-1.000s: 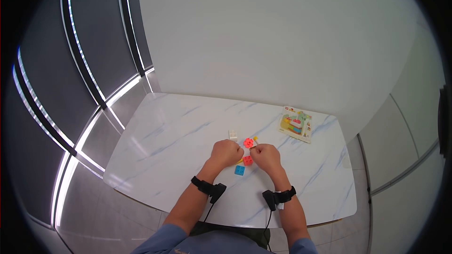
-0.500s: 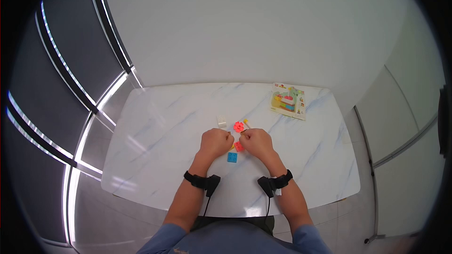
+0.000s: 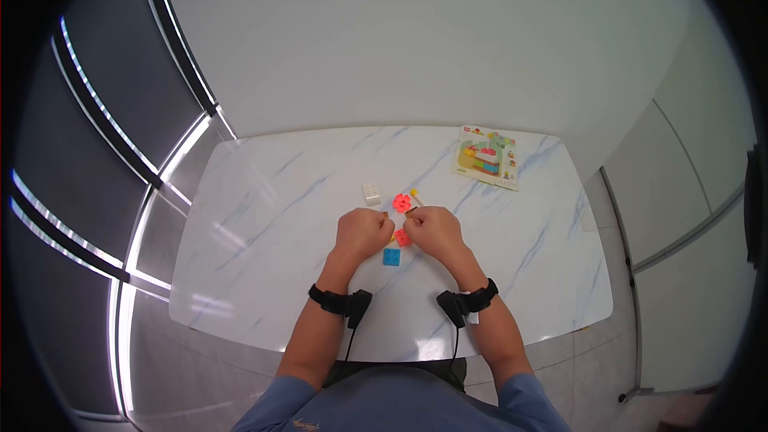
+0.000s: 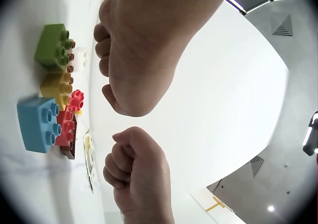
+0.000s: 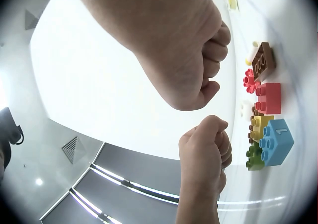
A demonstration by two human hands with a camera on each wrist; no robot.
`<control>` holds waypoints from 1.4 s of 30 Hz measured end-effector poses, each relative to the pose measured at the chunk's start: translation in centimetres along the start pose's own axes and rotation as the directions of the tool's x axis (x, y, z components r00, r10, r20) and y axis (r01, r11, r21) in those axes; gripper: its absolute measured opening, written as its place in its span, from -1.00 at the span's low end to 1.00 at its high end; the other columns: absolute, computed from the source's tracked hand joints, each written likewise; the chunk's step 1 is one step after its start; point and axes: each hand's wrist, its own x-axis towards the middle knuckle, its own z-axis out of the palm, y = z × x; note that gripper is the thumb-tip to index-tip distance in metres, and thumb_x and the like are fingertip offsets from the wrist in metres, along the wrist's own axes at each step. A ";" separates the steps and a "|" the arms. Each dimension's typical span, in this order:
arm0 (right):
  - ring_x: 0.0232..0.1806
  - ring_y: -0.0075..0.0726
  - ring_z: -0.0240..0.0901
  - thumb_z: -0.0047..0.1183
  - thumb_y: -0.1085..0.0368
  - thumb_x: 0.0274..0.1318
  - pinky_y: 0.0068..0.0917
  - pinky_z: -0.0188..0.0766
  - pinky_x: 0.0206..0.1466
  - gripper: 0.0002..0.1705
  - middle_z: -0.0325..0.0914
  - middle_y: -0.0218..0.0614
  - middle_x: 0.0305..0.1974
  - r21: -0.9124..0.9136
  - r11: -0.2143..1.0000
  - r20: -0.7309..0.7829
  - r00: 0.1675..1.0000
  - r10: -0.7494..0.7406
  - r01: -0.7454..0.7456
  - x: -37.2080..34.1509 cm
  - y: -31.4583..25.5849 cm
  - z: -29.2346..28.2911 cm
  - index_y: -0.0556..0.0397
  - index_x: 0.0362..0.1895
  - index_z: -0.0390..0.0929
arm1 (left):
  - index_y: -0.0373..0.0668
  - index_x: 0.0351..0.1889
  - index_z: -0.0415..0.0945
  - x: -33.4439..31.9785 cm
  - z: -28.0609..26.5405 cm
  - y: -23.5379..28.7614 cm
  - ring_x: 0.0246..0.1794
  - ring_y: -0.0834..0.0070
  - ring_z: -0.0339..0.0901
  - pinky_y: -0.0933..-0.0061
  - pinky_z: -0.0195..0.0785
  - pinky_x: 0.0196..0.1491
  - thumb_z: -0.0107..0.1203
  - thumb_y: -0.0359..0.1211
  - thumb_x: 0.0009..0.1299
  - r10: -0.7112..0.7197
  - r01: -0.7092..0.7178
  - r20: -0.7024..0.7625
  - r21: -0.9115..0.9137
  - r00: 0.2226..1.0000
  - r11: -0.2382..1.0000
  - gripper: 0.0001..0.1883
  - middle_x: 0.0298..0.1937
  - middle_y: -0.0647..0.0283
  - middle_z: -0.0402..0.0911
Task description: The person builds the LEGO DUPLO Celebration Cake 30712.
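Note:
Both hands are curled into fists above the toy bricks, side by side, with nothing showing in either. The left hand (image 3: 364, 232) is at the left of the bricks and the right hand (image 3: 434, 230) at the right. Between and below them lie a blue brick (image 3: 391, 257) and a red brick (image 3: 402, 238). Just beyond the fists are a red flower piece (image 3: 402, 203) and a white brick (image 3: 371, 194). Wrist views reveal a green brick (image 4: 49, 45), a yellow brick (image 4: 54, 87) and a brown piece (image 5: 265, 62), largely hidden by the hands from above.
A picture packet (image 3: 486, 158) with a brick model on it lies at the back right of the marble-patterned table (image 3: 272, 192). A small white stick with a yellow end (image 3: 414, 192) rests beside the flower. A white wall (image 3: 400, 40) rises behind the table.
The head view has tilted and shifted, so the table, bricks and packet appear higher and slightly left. Both fists keep their shape and stay over the bricks.

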 end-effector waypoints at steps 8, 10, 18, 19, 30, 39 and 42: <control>-0.57 0.04 0.41 0.06 0.17 -0.02 -0.17 0.34 -0.44 -0.70 0.47 -0.06 -0.63 0.009 1.000 0.014 1.000 0.013 -0.014 -0.1 -0.2 -0.1 0.12 -0.64 0.53 | -0.21 -0.64 0.56 0.0 0.4 -0.2 -0.53 0.07 0.53 0.11 0.40 -0.42 0.00 -0.24 0.21 0.036 -0.036 -0.021 -0.017 0.999 0.999 -0.71 -0.60 0.02 0.54; -0.62 -0.01 0.36 0.07 0.18 -0.01 -0.19 0.29 -0.49 -0.69 0.43 -0.08 -0.67 0.031 1.000 -0.005 1.000 -0.004 0.004 -0.1 0.0 0.1 0.14 -0.65 0.51 | -0.22 -0.64 0.56 0.0 0.4 -0.2 -0.54 0.07 0.53 0.11 0.40 -0.43 0.00 -0.24 0.20 0.049 -0.049 -0.015 -0.026 0.999 0.998 -0.71 -0.61 0.02 0.54; -0.56 0.08 0.41 0.05 0.19 -0.03 -0.13 0.34 -0.44 -0.70 0.47 -0.05 -0.62 0.078 0.997 0.043 0.999 0.011 -0.015 -0.2 -0.1 0.1 0.13 -0.67 0.49 | -0.23 -0.65 0.55 0.0 0.9 -0.3 -0.57 0.05 0.49 0.14 0.38 -0.45 0.03 -0.25 0.19 0.098 -0.101 -0.045 -0.059 0.994 0.993 -0.73 -0.63 0.04 0.52; -0.56 0.07 0.41 0.05 0.19 -0.03 -0.13 0.34 -0.44 -0.70 0.47 -0.04 -0.62 0.078 0.997 0.048 0.999 0.011 -0.014 -0.2 -0.1 0.1 0.13 -0.67 0.49 | -0.24 -0.67 0.54 -0.1 0.7 0.0 -0.56 0.07 0.50 0.13 0.39 -0.44 0.02 -0.25 0.19 0.100 -0.102 -0.034 -0.052 0.994 0.993 -0.71 -0.63 0.04 0.53; -0.60 0.01 0.40 0.05 0.20 -0.03 -0.17 0.31 -0.48 -0.70 0.45 -0.05 -0.65 0.181 0.983 0.033 0.999 -0.021 0.015 0.0 -0.3 0.4 0.15 -0.66 0.46 | -0.23 -0.69 0.54 -0.2 0.7 0.2 -0.53 0.07 0.52 0.11 0.40 -0.41 0.02 -0.27 0.19 0.103 -0.107 -0.044 -0.103 0.994 0.989 -0.72 -0.61 0.06 0.55; -0.62 -0.17 0.38 0.11 0.15 0.17 -0.27 0.31 -0.46 -0.64 0.47 -0.18 -0.64 0.309 0.950 -0.120 0.990 0.076 -0.036 0.1 0.3 -1.4 0.17 -0.54 0.46 | -0.19 -0.50 0.59 0.0 -0.9 -0.2 -0.43 0.14 0.54 0.19 0.41 -0.33 0.06 -0.27 0.32 0.125 -0.143 -0.123 -0.150 0.984 0.978 -0.77 -0.49 0.12 0.57; -0.53 -0.20 0.46 0.16 0.14 0.17 -0.30 0.37 -0.39 -0.69 0.54 -0.22 -0.56 0.197 0.979 -0.197 0.975 0.099 -0.060 0.6 3.0 -1.2 0.15 -0.45 0.55 | -0.17 -0.26 0.65 1.2 -1.8 -1.9 -0.26 0.21 0.58 0.27 0.44 -0.14 0.07 -0.33 0.37 0.129 -0.140 -0.117 -0.093 0.985 0.986 -0.83 -0.30 0.18 0.64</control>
